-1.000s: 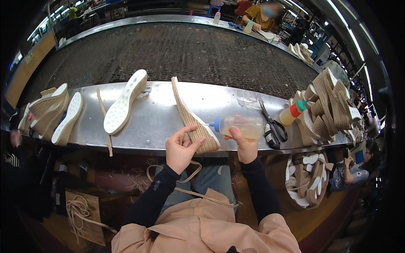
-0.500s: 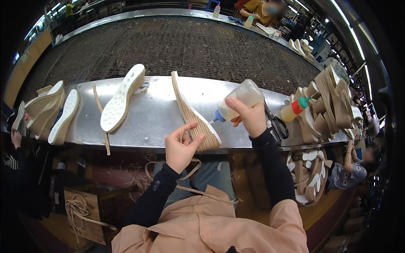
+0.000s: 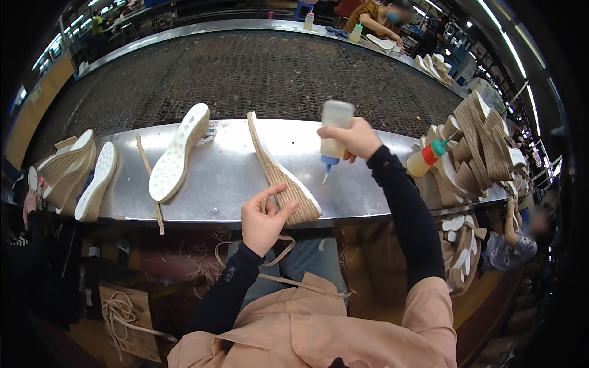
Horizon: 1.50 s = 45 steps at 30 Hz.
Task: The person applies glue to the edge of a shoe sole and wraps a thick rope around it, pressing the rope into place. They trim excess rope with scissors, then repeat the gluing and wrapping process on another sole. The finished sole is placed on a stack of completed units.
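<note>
My left hand (image 3: 264, 216) is closed on the thick heel end of a rope-wrapped wedge sole (image 3: 279, 178), thumb and forefinger against its side. The sole lies on its side on the metal table, its white edge facing right and its thin toe end pointing away from me. To the right, my right hand (image 3: 354, 140) grips a translucent squeeze bottle (image 3: 334, 126) upside down. Its blue cap and thin nozzle point down, apart from the sole. Pale liquid sits inside the bottle.
Left on the metal table (image 3: 230, 196) lie a white-bottomed wedge sole (image 3: 179, 153), a braided strip (image 3: 149, 178) and more soles (image 3: 97, 181). A red-banded bottle (image 3: 427, 158) and stacked wedges (image 3: 481, 147) stand right. Beyond runs a dark mesh belt (image 3: 245, 73); a co-worker (image 3: 377, 21) sits across it.
My right hand has drawn the bottle's nozzle away from the sole's white edge and turned the bottle more upright, nozzle down. My left hand keeps its hold. My forearm now covers the scissors.
</note>
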Motion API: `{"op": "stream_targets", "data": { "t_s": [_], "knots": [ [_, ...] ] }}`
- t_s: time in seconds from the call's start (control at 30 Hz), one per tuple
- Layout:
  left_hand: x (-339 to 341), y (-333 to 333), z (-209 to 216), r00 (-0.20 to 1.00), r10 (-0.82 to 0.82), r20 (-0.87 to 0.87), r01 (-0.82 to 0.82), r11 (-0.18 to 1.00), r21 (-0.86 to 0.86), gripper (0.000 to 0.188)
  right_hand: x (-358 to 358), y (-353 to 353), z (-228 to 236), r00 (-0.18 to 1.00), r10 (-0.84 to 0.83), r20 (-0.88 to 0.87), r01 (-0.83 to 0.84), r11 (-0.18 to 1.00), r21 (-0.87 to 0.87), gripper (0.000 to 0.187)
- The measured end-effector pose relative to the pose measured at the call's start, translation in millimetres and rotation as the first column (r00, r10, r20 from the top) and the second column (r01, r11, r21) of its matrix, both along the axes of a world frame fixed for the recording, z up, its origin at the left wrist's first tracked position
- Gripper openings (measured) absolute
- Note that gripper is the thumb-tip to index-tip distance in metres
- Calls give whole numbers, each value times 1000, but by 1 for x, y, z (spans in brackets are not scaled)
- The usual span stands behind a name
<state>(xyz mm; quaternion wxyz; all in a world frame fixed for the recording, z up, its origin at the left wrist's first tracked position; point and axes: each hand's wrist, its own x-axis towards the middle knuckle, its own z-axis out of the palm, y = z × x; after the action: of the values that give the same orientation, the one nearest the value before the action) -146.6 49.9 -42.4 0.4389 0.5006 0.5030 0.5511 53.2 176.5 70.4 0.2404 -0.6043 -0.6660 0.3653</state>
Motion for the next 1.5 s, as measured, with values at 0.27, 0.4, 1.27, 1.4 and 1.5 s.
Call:
{"op": "stream_targets", "data": {
  "t_s": [0.27, 0.4, 1.27, 1.4, 1.5],
  "knots": [
    [-1, -17, 8, 926, -98, 364, 78, 995, 69, 31, 75, -72, 5, 416, -5, -909, 360, 919, 159, 47],
    [-2, -41, 26, 799, -273, 536, 226, 962, 152, 23, 76, -113, -2, 203, 59, -977, 241, 965, 108, 56],
    [27, -88, 80, 709, -483, 513, 584, 811, -44, 11, 23, -192, 14, 586, 62, -808, 351, 879, 322, 57],
    [27, -88, 81, 698, -491, 521, 600, 798, -51, 11, 21, -191, 17, 599, 72, -797, 354, 870, 344, 56],
    [27, -89, 81, 694, -494, 524, 604, 795, -51, 11, 17, -192, 21, 588, 72, -806, 364, 866, 343, 54]
  ]
}}
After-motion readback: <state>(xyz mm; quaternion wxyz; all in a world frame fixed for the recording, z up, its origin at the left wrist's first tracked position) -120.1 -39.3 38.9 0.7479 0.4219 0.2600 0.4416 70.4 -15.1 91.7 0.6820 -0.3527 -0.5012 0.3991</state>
